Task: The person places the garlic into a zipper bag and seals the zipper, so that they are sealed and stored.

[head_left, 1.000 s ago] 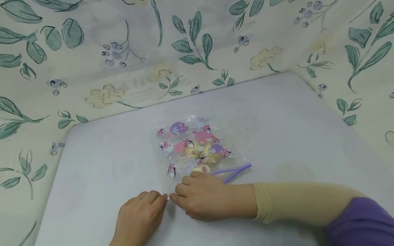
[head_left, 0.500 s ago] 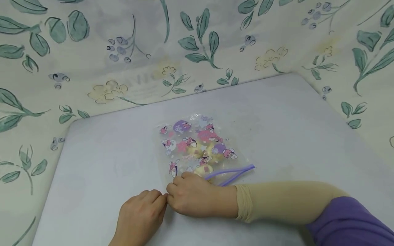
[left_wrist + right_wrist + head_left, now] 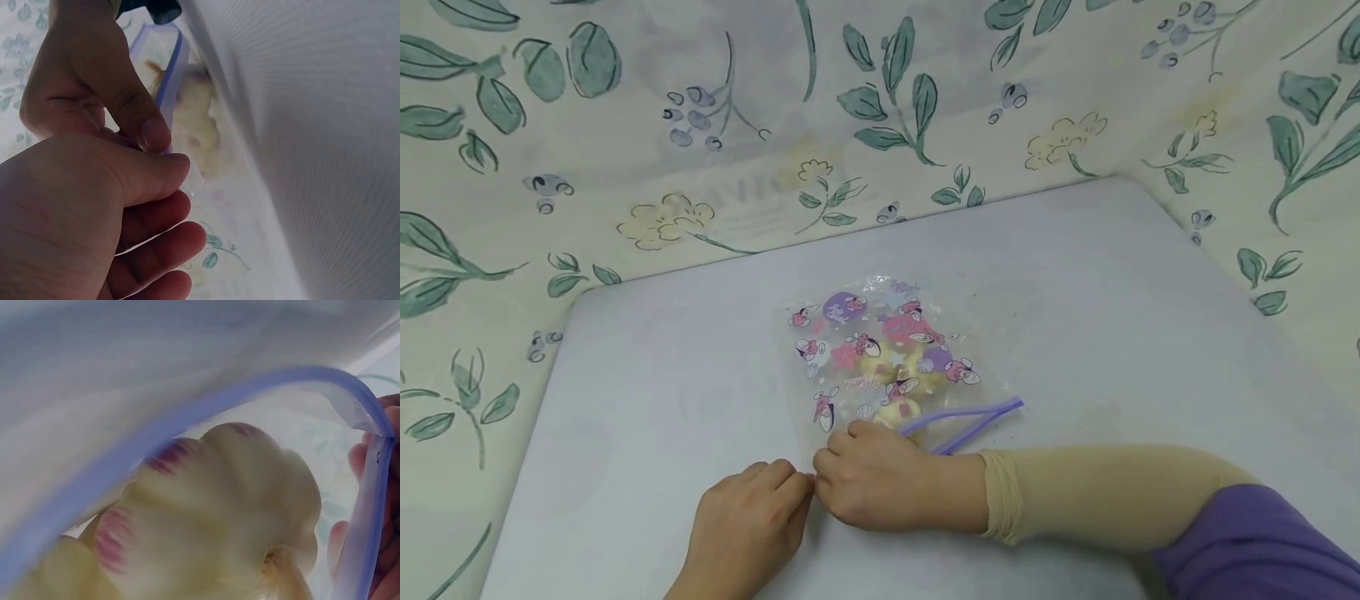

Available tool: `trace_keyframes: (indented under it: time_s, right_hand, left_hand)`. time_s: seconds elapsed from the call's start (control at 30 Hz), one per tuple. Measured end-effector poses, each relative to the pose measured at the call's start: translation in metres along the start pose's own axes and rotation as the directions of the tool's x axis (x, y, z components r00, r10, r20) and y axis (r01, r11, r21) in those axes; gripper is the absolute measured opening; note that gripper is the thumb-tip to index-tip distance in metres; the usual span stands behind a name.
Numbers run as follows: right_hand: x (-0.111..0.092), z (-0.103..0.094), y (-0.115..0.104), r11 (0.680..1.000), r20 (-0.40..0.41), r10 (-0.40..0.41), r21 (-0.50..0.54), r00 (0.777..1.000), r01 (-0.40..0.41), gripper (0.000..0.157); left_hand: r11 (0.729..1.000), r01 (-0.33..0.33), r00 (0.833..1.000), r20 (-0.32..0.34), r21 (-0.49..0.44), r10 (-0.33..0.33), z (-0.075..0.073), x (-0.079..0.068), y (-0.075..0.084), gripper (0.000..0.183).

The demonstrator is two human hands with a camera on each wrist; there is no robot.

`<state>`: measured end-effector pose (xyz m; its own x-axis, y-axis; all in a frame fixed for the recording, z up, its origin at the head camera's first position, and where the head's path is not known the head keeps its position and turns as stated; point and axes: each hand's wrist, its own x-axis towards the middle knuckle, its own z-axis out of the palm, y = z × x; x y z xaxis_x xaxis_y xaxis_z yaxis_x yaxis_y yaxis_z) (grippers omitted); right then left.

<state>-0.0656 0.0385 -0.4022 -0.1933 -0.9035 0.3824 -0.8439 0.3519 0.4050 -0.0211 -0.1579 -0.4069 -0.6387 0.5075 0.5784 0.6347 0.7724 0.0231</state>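
A clear zip bag (image 3: 895, 333) printed with pink and purple cartoon figures lies on the table, its mouth toward the person. Garlic bulbs (image 3: 231, 494) show inside, pale with purple streaks. The purple zip strips (image 3: 977, 412) gape apart on the right side. At the mouth's left corner, my left hand (image 3: 745, 521) pinches the edge between thumb and forefinger. My right hand (image 3: 880, 483) pinches the zip right beside it, fingertips nearly meeting the left ones. In the left wrist view the right thumb (image 3: 153, 132) presses on the strip; the right hand hides part of the mouth.
The white table (image 3: 662, 375) extends around the bag. Behind and at the sides hangs a leaf-patterned cloth (image 3: 887, 100). A beige and purple sleeve (image 3: 1090, 492) crosses the table's front right.
The right hand has shifted slightly left, closer to the left hand, and its forefinger has curled in. More of the purple strips shows. The head view has shifted slightly.
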Motion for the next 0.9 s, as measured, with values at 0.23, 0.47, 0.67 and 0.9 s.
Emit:
trace_keyframes:
  time_s: [0.23,0.47,0.67,0.9]
  right_hand:
    - [-0.004,0.000,0.000,1.000,-0.003,0.008,0.007,1.000,-0.008,0.027]
    - [-0.019,-0.003,0.009,0.999,0.056,-0.037,-0.027,0.998,0.039,0.024]
    - [-0.036,-0.001,0.017,0.994,0.054,-0.091,-0.046,0.994,0.094,0.025]
    - [-0.051,0.002,0.025,0.987,0.013,-0.135,-0.081,0.991,0.136,0.029]
  left_hand:
    - [1.000,0.001,1.000,0.010,-0.026,0.000,0.000,0.000,0.000,0.050]
    - [1.000,-0.019,0.999,0.029,0.016,0.019,0.000,-0.001,-0.003,0.024]
    - [0.999,-0.033,0.999,0.042,0.039,0.031,-0.001,0.000,-0.003,0.015]
    - [0.996,-0.043,0.998,0.055,0.074,0.039,-0.002,0.000,-0.002,0.018]
